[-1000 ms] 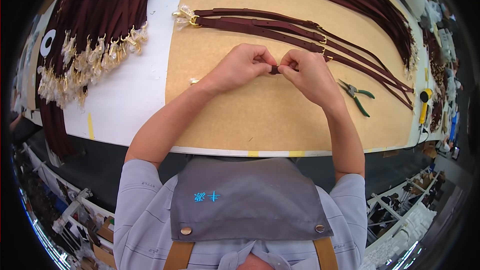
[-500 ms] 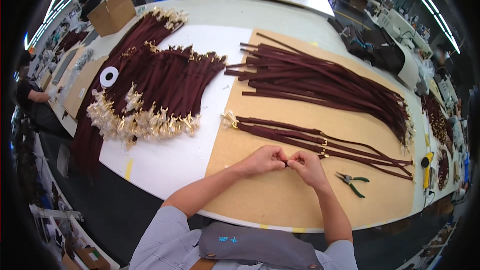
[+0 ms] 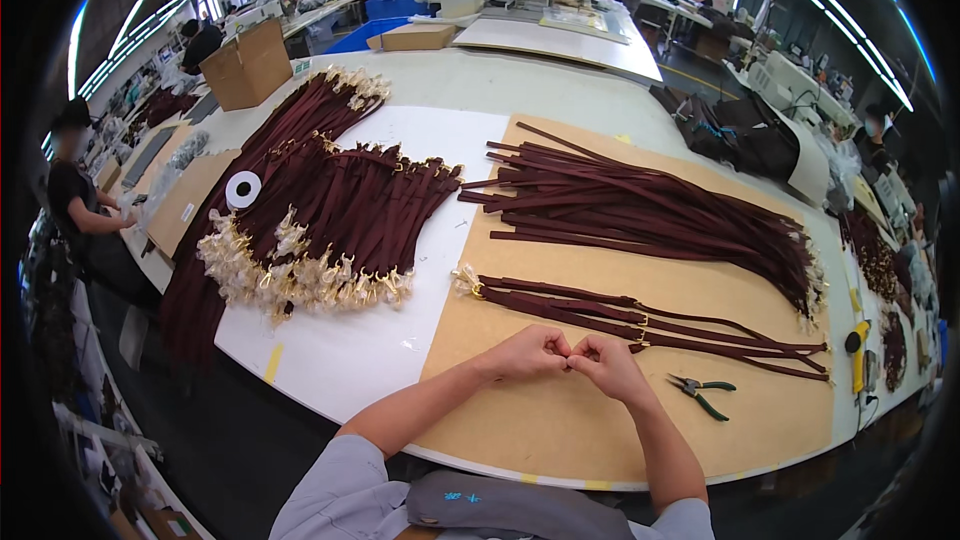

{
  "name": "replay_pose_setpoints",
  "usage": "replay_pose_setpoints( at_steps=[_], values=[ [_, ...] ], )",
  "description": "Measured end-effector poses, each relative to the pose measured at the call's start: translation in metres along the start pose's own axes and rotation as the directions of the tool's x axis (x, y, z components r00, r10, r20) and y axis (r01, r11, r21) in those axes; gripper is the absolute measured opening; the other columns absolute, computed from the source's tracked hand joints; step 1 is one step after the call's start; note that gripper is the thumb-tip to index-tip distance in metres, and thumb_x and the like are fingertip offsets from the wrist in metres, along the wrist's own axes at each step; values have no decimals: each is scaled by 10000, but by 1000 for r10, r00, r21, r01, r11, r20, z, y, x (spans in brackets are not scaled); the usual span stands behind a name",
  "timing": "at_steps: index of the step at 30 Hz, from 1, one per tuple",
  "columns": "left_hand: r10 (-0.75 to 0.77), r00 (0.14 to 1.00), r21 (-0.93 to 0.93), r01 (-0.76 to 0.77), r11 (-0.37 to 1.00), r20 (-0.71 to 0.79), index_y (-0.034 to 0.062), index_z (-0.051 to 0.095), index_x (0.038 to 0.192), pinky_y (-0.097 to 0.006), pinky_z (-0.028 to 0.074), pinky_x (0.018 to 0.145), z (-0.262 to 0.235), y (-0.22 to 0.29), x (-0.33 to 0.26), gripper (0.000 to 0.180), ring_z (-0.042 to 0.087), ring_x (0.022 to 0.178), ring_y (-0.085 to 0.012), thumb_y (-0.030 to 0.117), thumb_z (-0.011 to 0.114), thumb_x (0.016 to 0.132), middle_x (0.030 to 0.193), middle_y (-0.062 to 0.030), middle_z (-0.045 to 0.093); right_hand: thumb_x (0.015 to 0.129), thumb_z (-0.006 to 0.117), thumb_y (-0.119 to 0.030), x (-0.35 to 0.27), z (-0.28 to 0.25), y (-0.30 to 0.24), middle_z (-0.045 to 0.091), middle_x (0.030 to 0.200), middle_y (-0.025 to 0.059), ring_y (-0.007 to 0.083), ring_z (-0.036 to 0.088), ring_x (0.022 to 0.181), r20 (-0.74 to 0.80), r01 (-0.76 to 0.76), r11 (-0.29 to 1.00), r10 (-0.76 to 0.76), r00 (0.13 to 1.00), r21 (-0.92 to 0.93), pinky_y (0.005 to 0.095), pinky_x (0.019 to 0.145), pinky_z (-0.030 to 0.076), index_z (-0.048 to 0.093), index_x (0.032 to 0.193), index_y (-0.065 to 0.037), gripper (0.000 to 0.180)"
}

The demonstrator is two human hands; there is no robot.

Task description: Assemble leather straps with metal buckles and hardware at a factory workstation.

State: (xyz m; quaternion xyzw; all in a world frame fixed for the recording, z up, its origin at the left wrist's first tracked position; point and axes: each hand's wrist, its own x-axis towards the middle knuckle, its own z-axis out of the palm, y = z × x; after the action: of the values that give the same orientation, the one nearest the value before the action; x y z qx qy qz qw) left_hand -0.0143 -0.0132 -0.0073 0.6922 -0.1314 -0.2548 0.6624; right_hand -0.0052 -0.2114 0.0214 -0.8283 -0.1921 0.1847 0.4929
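My left hand [image 3: 528, 354] and my right hand [image 3: 610, 368] meet fingertip to fingertip over the tan board [image 3: 520, 420]. Both are closed in a pinch; whatever lies between the fingers is too small and hidden to name. Just beyond them lies a small group of long maroon straps [image 3: 570, 307], with gold buckles [image 3: 643, 320] partway along and a plastic-wrapped gold clasp [image 3: 467, 283] at the left end. To the right of my right hand, pliers [image 3: 693, 387] with green handles rest on the board, jaws toward the hand.
Farther back on the board is a large bundle of maroon straps [image 3: 630, 195]. Piled maroon straps with wrapped gold clasps [image 3: 330, 280] cover the left, with a white tape roll [image 3: 243, 190] on top. A yellow tool [image 3: 857, 350] lies at right. A co-worker [image 3: 85, 200] stands at far left.
My view has tilted up, so the scene sits lower in the picture. Both hands stay together in a pinch; the dark bit seen between the fingertips before is now hidden.
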Motion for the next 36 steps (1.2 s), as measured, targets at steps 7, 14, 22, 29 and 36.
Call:
replay_pose_setpoints(
  at_steps=[7,14,22,29,36],
  values=[
    [34,999,-17,-33,999,28,2,612,969,-175,433,622,4,11,-9,145,548,735,-15,95,656,867,880,-8,643,822,701,-138,-14,-12,-15,603,651,61,101,539,594,27,-23,998,25,999,-63,285,535,430,637,797,25,177],
    [15,999,-29,-16,999,-35,7,621,993,-165,383,493,-15,37,-14,154,512,599,-4,98,658,875,845,-22,679,919,611,-180,17,-43,2,637,792,33,83,558,689,-127,286,956,-292,948,-58,248,611,464,634,886,9,193],
    [264,951,401,-182,898,-160,41,650,1041,-260,430,665,-21,30,-21,226,525,772,-90,90,704,828,895,-17,569,992,519,-320,8,-47,31,510,657,-13,68,473,618,103,-13,982,-7,995,190,249,543,401,581,760,-12,391],
    [384,875,791,-3,612,-294,53,664,1002,-333,434,634,10,31,-34,238,513,675,-196,84,729,774,748,-57,538,1000,506,-326,3,-31,33,487,599,-34,59,452,546,-53,-29,974,42,998,226,247,500,377,575,710,-18,428],
    [99,923,434,78,898,-371,18,637,1009,-216,401,547,8,26,-29,193,502,624,-55,74,701,836,714,31,515,985,491,-365,6,-25,32,438,537,17,115,386,523,-127,-36,990,53,990,133,314,500,330,531,654,3,497]
  ],
)
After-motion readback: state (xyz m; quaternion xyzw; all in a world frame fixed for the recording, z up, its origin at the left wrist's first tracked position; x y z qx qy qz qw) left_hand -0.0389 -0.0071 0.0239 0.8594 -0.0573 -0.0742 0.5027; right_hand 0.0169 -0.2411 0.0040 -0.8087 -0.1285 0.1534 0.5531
